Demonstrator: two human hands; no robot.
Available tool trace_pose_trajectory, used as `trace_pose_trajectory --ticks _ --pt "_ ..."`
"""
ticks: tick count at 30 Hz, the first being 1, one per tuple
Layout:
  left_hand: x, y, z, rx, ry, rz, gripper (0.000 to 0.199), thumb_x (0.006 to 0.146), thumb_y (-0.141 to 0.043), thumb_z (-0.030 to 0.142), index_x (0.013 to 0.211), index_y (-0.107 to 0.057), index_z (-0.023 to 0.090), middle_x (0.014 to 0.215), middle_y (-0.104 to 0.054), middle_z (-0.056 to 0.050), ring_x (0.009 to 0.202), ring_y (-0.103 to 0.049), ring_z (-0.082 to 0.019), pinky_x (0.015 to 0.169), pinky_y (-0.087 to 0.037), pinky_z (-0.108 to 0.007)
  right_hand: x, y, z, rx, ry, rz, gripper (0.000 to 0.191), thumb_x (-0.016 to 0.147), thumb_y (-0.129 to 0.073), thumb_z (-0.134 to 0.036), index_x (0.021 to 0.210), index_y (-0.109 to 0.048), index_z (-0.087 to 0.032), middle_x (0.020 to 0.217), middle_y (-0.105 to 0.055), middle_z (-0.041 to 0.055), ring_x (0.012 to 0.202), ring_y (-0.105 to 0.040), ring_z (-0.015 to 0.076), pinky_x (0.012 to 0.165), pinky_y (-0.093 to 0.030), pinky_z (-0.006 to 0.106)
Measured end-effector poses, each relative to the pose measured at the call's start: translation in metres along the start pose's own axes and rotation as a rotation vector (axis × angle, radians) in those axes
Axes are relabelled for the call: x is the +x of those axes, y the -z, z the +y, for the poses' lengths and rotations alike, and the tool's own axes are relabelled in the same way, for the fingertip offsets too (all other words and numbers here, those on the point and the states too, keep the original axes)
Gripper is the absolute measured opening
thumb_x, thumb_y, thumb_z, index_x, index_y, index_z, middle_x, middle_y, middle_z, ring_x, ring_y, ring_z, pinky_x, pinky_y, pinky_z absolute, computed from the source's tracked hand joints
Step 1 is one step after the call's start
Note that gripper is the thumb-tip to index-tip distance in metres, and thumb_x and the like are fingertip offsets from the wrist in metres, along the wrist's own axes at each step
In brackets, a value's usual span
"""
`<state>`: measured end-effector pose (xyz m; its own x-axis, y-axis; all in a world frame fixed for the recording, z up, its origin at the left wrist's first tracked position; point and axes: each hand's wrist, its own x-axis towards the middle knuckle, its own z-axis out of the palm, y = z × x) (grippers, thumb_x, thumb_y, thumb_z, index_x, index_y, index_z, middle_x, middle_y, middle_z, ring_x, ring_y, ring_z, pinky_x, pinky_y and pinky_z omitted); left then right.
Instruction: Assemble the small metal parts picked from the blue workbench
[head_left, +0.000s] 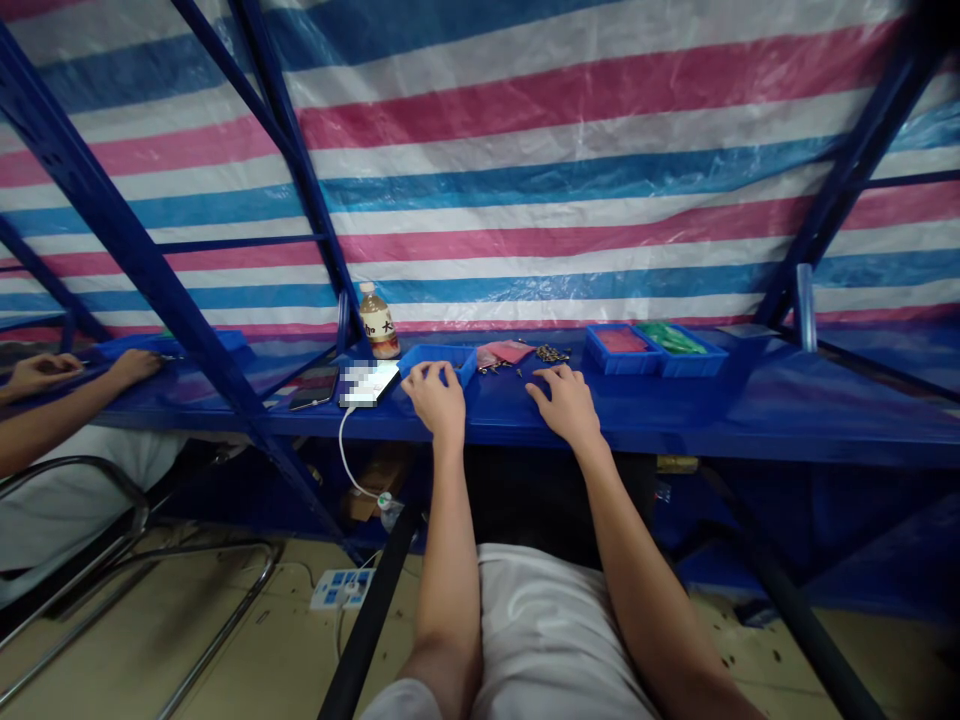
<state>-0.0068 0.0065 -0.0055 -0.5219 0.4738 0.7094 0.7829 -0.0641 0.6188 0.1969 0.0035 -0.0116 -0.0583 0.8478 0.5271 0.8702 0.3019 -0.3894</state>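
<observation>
My left hand (pixel 437 400) is at the front of a blue tray (pixel 466 356), its fingers curled together in a pinch. Whatever the fingertips may hold is too small to make out. To the right, my right hand (pixel 568 402) rests low over the blue table with thumb and fingers apart, holding nothing that I can see. Just beyond its fingertips lies a tiny metal part (pixel 519 373). Between the hands and the striped sheet are pink plastic bags (pixel 510 351) and a pile of small brass-coloured parts (pixel 553 354).
Two blue bins stand at the right, one with pink bags (pixel 621 340), one with green bags (pixel 670 338). A bottle (pixel 379 322), a lit phone (pixel 369 382) on a white cable and a dark phone (pixel 314 386) lie left. Another person's hands (pixel 136 366) are beyond the blue post (pixel 161 270).
</observation>
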Motion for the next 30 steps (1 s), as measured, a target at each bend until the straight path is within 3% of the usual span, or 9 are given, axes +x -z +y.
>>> trace_pose_trajectory --ticks 3,5,10,13,15,18,20,26,30 --pt "-0.002 -0.001 0.001 0.004 -0.02 0.006 0.025 0.096 -0.053 0.03 0.096 -0.076 0.022 0.112 -0.063 -0.011 0.112 -0.047 -0.031 0.098 -0.043 -0.043 0.001 -0.002 -0.006 -0.126 -0.022 -0.097 0.054 0.099 -0.038 -0.056 0.146 -0.05 -0.03 0.159 -0.037 0.0099 0.141 -0.033 0.0365 0.106 -0.036 0.058" --pt "-0.004 -0.002 0.003 0.004 -0.05 0.008 0.026 0.096 -0.052 0.031 0.098 -0.076 0.022 0.112 -0.064 -0.012 0.113 -0.047 -0.031 0.099 -0.043 -0.043 0.003 -0.002 -0.01 -0.167 -0.036 -0.205 0.058 0.101 -0.028 -0.058 0.153 -0.039 -0.034 0.166 -0.023 0.0045 0.149 -0.021 0.0353 0.111 -0.028 0.063" --pt "-0.012 -0.006 0.012 -0.031 -0.156 -0.015 0.027 0.097 -0.051 0.031 0.101 -0.076 0.021 0.11 -0.066 -0.012 0.113 -0.048 -0.03 0.1 -0.043 -0.041 0.008 -0.001 -0.014 -0.185 -0.05 -0.403 0.059 0.102 -0.014 -0.056 0.155 -0.033 -0.036 0.164 -0.028 0.0008 0.151 -0.021 0.0306 0.116 -0.016 0.065" --pt "-0.017 -0.012 0.021 -0.079 -0.259 -0.106 0.025 0.098 -0.052 0.031 0.102 -0.075 0.022 0.106 -0.067 -0.01 0.109 -0.05 -0.027 0.098 -0.044 -0.038 0.007 0.0 -0.014 -0.154 -0.036 -0.347 0.056 0.103 -0.022 -0.05 0.151 -0.042 -0.031 0.16 -0.036 0.0041 0.149 -0.026 0.0298 0.116 -0.018 0.064" --pt "-0.021 -0.015 0.029 -0.111 -0.332 -0.192 0.024 0.098 -0.052 0.031 0.102 -0.074 0.023 0.103 -0.068 -0.008 0.106 -0.052 -0.025 0.096 -0.045 -0.035 0.005 0.001 -0.013 -0.111 0.002 -0.272 0.049 0.103 -0.029 -0.039 0.143 -0.053 -0.023 0.153 -0.047 0.0089 0.144 -0.037 0.0276 0.116 -0.026 0.054" --pt "-0.029 -0.018 0.041 -0.151 -0.415 -0.286 0.024 0.098 -0.051 0.03 0.105 -0.073 0.023 0.103 -0.069 -0.007 0.106 -0.052 -0.024 0.096 -0.045 -0.034 0.005 0.001 -0.01 -0.02 0.018 -0.181 0.042 0.099 -0.035 -0.02 0.128 -0.064 -0.016 0.136 -0.062 0.0133 0.125 -0.057 0.0251 0.104 -0.042 0.037" --pt "-0.034 -0.018 0.049 -0.169 -0.437 -0.341 0.024 0.099 -0.051 0.03 0.106 -0.073 0.023 0.106 -0.069 -0.007 0.109 -0.053 -0.023 0.098 -0.045 -0.033 0.005 0.0 -0.007 0.034 0.01 -0.139 0.042 0.095 -0.038 -0.011 0.123 -0.067 -0.018 0.128 -0.067 0.012 0.113 -0.063 0.025 0.095 -0.045 0.033" --pt "-0.042 -0.016 0.061 -0.167 -0.485 -0.578 0.023 0.097 -0.053 0.026 0.112 -0.071 0.027 0.11 -0.069 -0.004 0.111 -0.055 -0.023 0.096 -0.046 -0.033 0.007 -0.004 -0.002 0.082 0.004 -0.062 0.037 0.089 -0.044 -0.006 0.112 -0.071 -0.017 0.107 -0.073 0.0131 0.099 -0.066 0.0262 0.083 -0.046 0.032" --pt "-0.04 -0.018 0.058 -0.115 -0.459 -0.64 0.026 0.093 -0.06 0.025 0.117 -0.07 0.026 0.112 -0.069 -0.006 0.11 -0.055 -0.026 0.096 -0.047 -0.035 0.007 -0.005 -0.001 0.1 0.003 -0.028 0.037 0.088 -0.046 -0.007 0.11 -0.072 -0.018 0.113 -0.07 0.0118 0.102 -0.063 0.0244 0.087 -0.045 0.032"
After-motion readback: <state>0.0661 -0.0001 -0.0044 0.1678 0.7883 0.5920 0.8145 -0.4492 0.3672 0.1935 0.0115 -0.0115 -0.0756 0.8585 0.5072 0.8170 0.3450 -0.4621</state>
